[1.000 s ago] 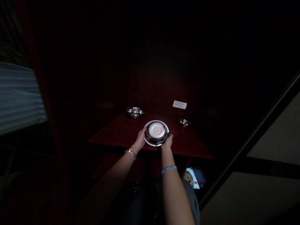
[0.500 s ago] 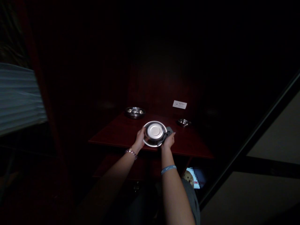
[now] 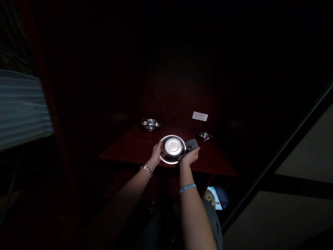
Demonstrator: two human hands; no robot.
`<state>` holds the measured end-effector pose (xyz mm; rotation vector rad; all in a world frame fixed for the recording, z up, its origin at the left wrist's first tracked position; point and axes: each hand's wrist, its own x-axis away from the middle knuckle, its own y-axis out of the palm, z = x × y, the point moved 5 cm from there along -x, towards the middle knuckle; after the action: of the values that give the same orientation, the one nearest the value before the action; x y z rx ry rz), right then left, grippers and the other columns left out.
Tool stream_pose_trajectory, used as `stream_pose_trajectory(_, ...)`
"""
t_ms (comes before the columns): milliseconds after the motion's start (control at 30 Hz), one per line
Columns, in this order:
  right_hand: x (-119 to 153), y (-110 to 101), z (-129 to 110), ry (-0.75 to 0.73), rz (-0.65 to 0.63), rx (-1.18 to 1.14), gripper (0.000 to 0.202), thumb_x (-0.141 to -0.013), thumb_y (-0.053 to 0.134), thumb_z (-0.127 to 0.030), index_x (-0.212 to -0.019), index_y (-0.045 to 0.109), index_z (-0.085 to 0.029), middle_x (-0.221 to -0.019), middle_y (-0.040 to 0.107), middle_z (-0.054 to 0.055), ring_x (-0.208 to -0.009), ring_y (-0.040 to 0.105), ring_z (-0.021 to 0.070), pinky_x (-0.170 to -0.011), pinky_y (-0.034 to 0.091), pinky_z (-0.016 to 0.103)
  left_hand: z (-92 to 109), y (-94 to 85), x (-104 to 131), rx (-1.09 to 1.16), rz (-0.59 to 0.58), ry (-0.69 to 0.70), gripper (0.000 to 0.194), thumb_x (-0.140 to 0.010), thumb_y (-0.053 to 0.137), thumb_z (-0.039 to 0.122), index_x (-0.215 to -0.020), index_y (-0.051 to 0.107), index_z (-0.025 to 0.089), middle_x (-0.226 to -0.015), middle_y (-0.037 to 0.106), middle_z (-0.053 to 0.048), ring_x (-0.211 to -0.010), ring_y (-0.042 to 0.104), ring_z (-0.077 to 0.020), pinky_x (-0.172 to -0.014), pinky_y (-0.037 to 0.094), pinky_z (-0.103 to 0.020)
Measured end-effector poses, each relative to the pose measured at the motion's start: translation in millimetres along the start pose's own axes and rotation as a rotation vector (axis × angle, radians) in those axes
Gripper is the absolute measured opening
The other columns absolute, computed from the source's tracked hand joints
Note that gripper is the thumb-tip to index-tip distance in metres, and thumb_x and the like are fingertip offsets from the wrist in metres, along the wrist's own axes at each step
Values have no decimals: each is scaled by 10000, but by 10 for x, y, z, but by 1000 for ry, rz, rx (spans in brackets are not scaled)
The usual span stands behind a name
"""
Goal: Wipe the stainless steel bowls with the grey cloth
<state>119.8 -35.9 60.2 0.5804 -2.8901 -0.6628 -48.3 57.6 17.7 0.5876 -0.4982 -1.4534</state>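
A shiny metal bowl (image 3: 172,147) is held up with its underside facing me, above the front of the dark red shelf (image 3: 125,146). My left hand (image 3: 156,153) grips its rim on the left, thumb on the near face. At the bowl's right edge my right hand (image 3: 190,158) is closed on a grey cloth (image 3: 192,143) with dark markings, which touches the rim. Behind, a wider metal bowl (image 3: 150,125) sits at the back left, and a small metal bowl (image 3: 204,136) stands at the back right.
A white socket panel (image 3: 200,116) is on the back wall. Below the shelf at right, a lit screen (image 3: 217,198) shows beside my leg. A pale pleated lampshade (image 3: 23,107) is at the far left. The surroundings are very dark.
My right hand has shifted slightly to the right with the cloth, and more of the cloth sticks out past the rim. The bowl and my left hand have barely moved.
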Motion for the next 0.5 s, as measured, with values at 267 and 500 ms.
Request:
stream_pose_trajectory(267,-7,51,-18,-24,-39,-76,527,-918,325,-474,-1095,634,-86,-1026,696,123,-937,643,173,-787,496,251,-33,-20,-41,-18,14,5,304,-814,599,418,-962,667,161,-806,701,-70,-779,666,-204,-713,541,-330)
stream_pose_trajectory(500,6,127,32,-55,-134,-27,527,-905,340,-504,-1041,651,-102,-997,703,103,-896,640,166,-777,483,243,-16,-12,-10,-23,21,-10,288,-814,607,402,-949,668,156,-816,706,-78,-782,669,-211,-718,543,-343)
